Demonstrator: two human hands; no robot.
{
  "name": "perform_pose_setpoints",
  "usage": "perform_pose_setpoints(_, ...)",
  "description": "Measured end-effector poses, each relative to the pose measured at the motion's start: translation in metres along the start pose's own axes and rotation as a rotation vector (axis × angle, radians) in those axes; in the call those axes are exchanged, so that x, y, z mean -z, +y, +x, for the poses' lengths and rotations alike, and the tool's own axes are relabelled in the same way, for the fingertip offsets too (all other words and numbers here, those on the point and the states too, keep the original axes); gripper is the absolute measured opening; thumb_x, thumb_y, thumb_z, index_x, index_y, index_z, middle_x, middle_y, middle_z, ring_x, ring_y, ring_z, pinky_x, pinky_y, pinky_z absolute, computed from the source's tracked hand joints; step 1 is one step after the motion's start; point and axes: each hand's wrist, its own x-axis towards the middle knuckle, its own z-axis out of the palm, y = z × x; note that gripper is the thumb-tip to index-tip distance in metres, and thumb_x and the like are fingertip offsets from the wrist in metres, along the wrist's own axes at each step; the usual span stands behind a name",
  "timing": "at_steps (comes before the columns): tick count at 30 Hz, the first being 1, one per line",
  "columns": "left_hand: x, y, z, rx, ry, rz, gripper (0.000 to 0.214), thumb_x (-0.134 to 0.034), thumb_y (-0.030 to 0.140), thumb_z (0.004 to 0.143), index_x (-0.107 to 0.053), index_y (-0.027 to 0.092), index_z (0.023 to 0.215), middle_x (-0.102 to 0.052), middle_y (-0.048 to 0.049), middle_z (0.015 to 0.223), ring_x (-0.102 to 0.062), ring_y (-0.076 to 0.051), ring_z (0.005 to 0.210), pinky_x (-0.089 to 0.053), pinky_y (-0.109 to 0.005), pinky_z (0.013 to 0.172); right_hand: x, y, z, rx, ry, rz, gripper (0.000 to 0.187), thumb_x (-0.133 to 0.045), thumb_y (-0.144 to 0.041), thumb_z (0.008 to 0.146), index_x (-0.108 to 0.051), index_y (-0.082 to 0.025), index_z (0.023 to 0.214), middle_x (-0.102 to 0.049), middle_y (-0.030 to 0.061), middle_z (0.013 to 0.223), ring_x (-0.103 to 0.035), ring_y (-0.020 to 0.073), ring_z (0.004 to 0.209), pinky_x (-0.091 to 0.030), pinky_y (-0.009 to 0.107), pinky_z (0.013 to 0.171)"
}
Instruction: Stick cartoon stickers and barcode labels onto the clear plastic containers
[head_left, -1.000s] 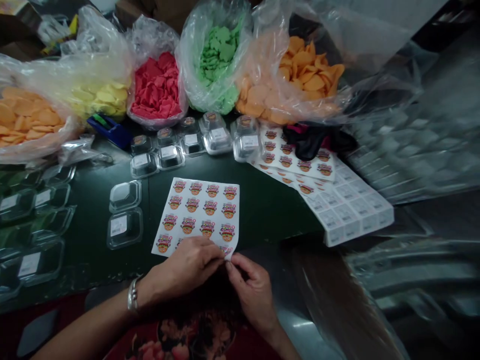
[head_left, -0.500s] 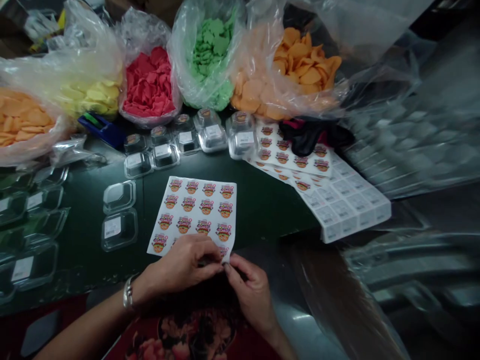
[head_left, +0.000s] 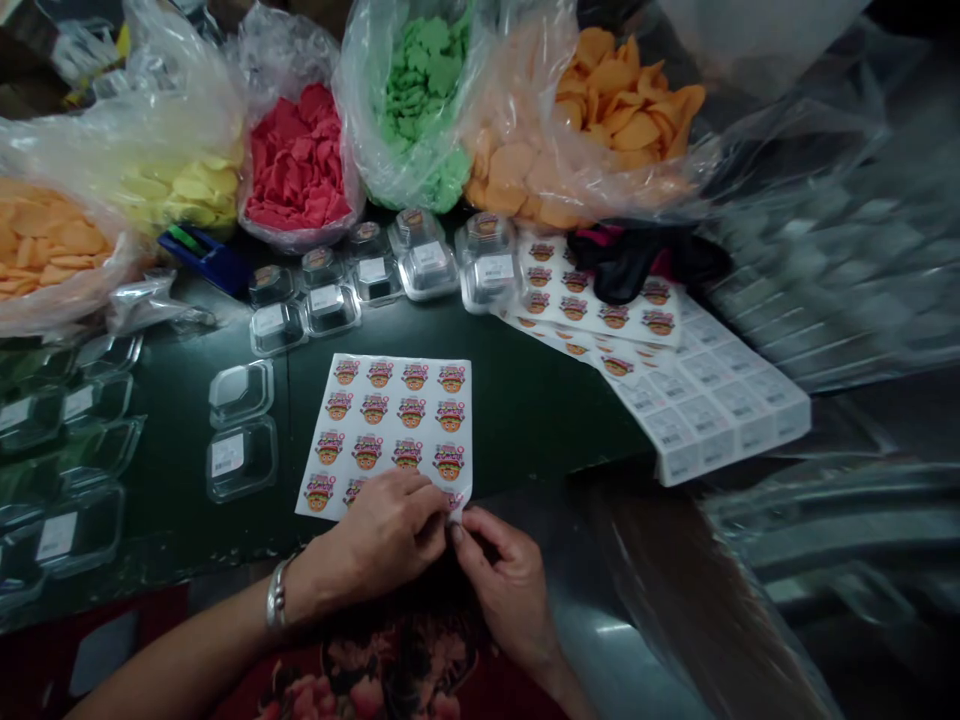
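Observation:
A white sheet of round burger-face stickers (head_left: 394, 410) lies near the table's front edge. Its lower right corner is bent up between my hands. My left hand (head_left: 390, 530) rests over the sheet's lower edge, fingers curled and closed at that corner, hiding some stickers. Thumb and forefinger of my right hand (head_left: 510, 580) pinch the same corner from the right. Whether a sticker is lifting off there is too small to tell. Left of the sheet stands an open clear plastic box (head_left: 259, 460) with a white label in it.
Closed labelled boxes (head_left: 330, 305) line the back, before bags of red (head_left: 296, 165), green (head_left: 427, 90), yellow and orange pieces. A blue tape dispenser (head_left: 202, 258) lies at left, near more open boxes (head_left: 82, 530). At right are further sticker sheets (head_left: 600, 300) and a label stack (head_left: 720, 400).
My left fingers have curled in more tightly at the sheet's corner. My right hand keeps its pinch almost in place. The view has shifted slightly.

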Motion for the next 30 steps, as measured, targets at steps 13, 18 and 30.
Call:
perform_pose_setpoints(13, 0.018, 0.001, 0.002, 0.125, -0.244, -0.169, 0.007, -0.058, 0.022, 0.082, -0.061, 0.016, 0.082, -0.060, -0.0027, 0.078, -0.054, -0.015, 0.072, -0.040, -0.025, 0.066, 0.000, 0.004, -0.004, -0.099, 0.014, 0.128, 0.019, -0.056, -0.029, 0.082, -0.070, -0.017, 0.080, -0.067, 0.0010, 0.070, -0.060, 0.0156, 0.070, -0.046, 0.020, 0.063)
perform_pose_setpoints(18, 0.018, -0.002, 0.001, 0.127, -0.244, -0.183, 0.010, -0.055, 0.019, 0.087, -0.063, 0.016, 0.083, -0.062, -0.0028, 0.078, -0.056, -0.014, 0.072, -0.042, -0.024, 0.067, -0.002, 0.007, -0.004, -0.099, 0.027, 0.115, 0.020, -0.057, -0.031, 0.082, -0.071, -0.017, 0.082, -0.068, 0.0016, 0.071, -0.061, 0.0162, 0.069, -0.046, 0.021, 0.062)
perform_pose_setpoints(30, 0.021, -0.001, 0.006, 0.183, -0.226, -0.260, 0.017, -0.052, 0.008, 0.079, -0.067, 0.016, 0.082, -0.065, -0.0016, 0.075, -0.057, -0.012, 0.066, -0.042, -0.021, 0.063, -0.002, 0.009, -0.001, -0.147, 0.045, 0.059, 0.027, -0.056, -0.038, 0.080, -0.064, -0.015, 0.068, -0.058, 0.0000, 0.060, -0.049, 0.0133, 0.056, -0.041, 0.021, 0.053)
